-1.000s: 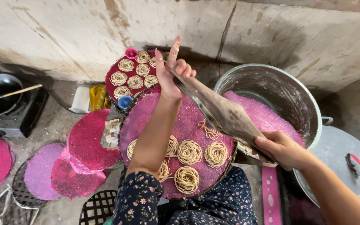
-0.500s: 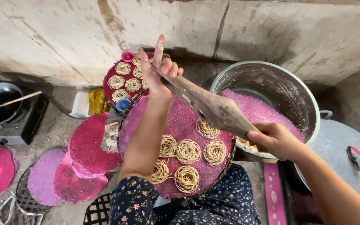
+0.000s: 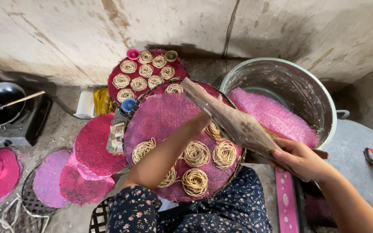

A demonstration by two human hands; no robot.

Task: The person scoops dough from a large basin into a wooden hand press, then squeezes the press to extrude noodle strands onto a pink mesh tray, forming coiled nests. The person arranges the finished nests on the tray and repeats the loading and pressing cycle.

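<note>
Head view: my right hand grips the wide end of the dough bag at 3 o'clock. My left hand is mostly hidden behind the bag, grip unclear. Bag tip sits over the pink mat, noodle coils at 6. Best to squeeze steadily and circle tight.

The round tray is woven, covered in rough, matt pink mesh. The noodle coils on it look stringy and dull. The bag at centre is crinkled, smeared plastic. The big pot at right is dull, dough-streaked metal. The far wall is rough, stained concrete.
</note>
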